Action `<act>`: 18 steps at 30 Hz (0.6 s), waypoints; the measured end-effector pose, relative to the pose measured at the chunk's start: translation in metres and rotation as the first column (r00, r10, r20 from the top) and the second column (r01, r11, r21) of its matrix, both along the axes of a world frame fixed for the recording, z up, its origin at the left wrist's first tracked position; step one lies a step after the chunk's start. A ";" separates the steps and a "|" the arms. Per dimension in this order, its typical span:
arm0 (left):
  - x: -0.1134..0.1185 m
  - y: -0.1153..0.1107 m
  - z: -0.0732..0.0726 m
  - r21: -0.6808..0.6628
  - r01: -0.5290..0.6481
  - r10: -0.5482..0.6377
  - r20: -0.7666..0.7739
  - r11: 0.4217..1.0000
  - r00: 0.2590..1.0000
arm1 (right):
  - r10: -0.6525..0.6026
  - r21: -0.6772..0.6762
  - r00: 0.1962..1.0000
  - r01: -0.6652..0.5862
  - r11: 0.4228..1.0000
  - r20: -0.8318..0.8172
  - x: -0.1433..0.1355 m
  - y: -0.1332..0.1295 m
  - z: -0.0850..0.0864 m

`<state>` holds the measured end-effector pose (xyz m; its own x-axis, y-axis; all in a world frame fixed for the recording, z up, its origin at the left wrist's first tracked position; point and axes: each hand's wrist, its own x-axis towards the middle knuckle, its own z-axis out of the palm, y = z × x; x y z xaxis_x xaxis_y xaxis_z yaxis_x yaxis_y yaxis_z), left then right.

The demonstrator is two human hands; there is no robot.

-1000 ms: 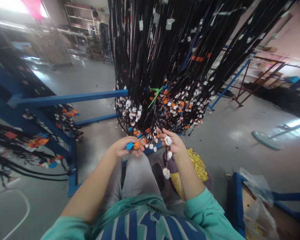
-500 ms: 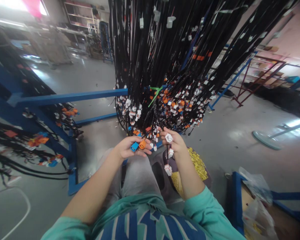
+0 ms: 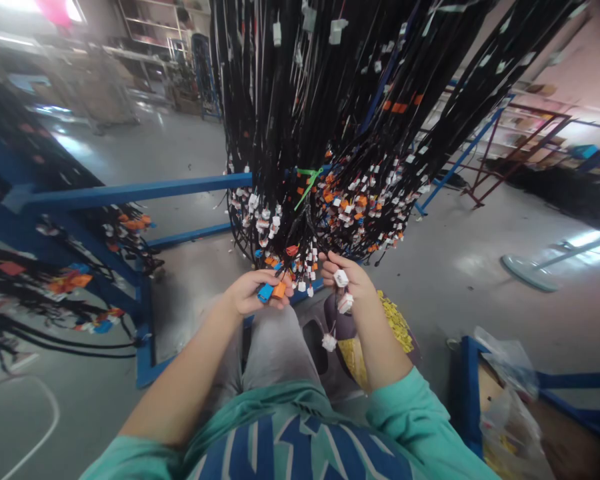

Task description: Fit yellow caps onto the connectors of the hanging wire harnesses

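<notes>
Reaching forward over the grey trousers (image 3: 277,347), the arms end just short of a hanging bundle (image 3: 285,100) of black cables. The tub (image 3: 333,315) stands beside the right leg, partly under the right forearm, with yellow parts (image 3: 395,321) in it.

Right hand (image 3: 356,281): fingers half curled around a white connector (image 3: 341,278). Two more, the middle connector (image 3: 345,303) and the low connector (image 3: 329,343), hang below it.

Left hand (image 3: 250,293): thumb and fingers partly closed on a blue connector (image 3: 265,293) and an orange connector (image 3: 279,290), side by side. The exact pinch is too small to tell.

Caution: the low connector hangs close in front of the tub; lowering the right hand could catch it on the rim. Slack left fingers could let the blue or orange connector slip back among the others. Leads crowd together beneath the green tie (image 3: 309,177), so a hard pull could tangle neighbours or strain a terminal.

Beyond the hands, a red connector (image 3: 291,251) sits low in the bundle. The blue frame (image 3: 145,191) runs behind, to the left. Farthest back, a person stands near shelves (image 3: 147,23).
</notes>
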<state>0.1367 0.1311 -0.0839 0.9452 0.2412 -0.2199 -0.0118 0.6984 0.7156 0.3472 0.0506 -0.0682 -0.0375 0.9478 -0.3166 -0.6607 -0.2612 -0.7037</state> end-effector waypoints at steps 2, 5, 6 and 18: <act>-0.001 0.001 0.005 0.010 -0.005 0.005 0.007 1.000 1.000 | -0.006 0.029 0.992 0.003 1.000 0.124 0.000 0.001 -0.005; -0.002 0.001 0.013 0.041 -0.011 0.011 0.000 0.999 1.000 | -0.043 0.023 0.939 0.037 0.999 0.341 0.003 0.003 -0.014; -0.002 0.001 0.016 0.056 -0.014 0.014 -0.002 0.998 1.000 | -0.068 0.024 0.908 0.064 0.998 0.414 0.004 0.005 -0.018; 0.000 -0.011 0.044 0.152 -0.063 0.063 0.004 0.986 0.998 | 0.081 -0.035 0.850 -0.073 0.997 0.520 -0.004 0.034 -0.043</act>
